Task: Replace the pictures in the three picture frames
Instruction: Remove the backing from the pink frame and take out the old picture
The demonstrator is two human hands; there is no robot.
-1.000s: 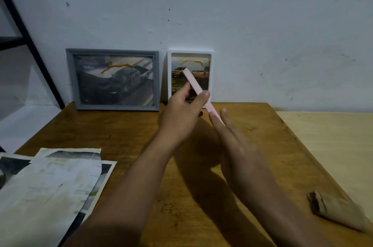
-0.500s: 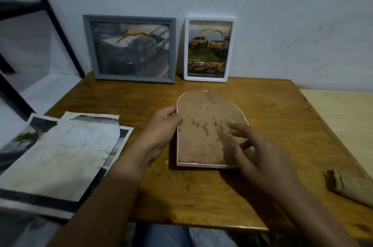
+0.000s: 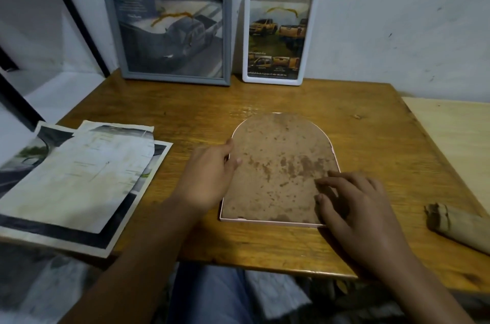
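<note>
A pink arch-topped picture frame [image 3: 278, 164] lies face down on the wooden table [image 3: 371, 138], its stained brown backing board up. My left hand [image 3: 209, 175] rests against the frame's left edge, thumb on the rim. My right hand [image 3: 352, 204] has its fingertips spread on the backing near the lower right corner. A grey frame [image 3: 167, 34] with a truck picture and a white frame [image 3: 278, 37] with yellow trucks lean upright against the wall. Loose printed pictures [image 3: 77, 180] lie stacked at the table's left.
A rolled brown bundle [image 3: 456, 228] lies at the table's right edge. A paler wooden surface [image 3: 456, 132] adjoins on the right. A black metal rack [image 3: 66, 5] stands at the far left. My lap shows below the front edge.
One second ago the pink frame was held up on edge between both hands. It now lies flat, face down, and the view has tilted downward. Over the last half second the hands barely moved.
</note>
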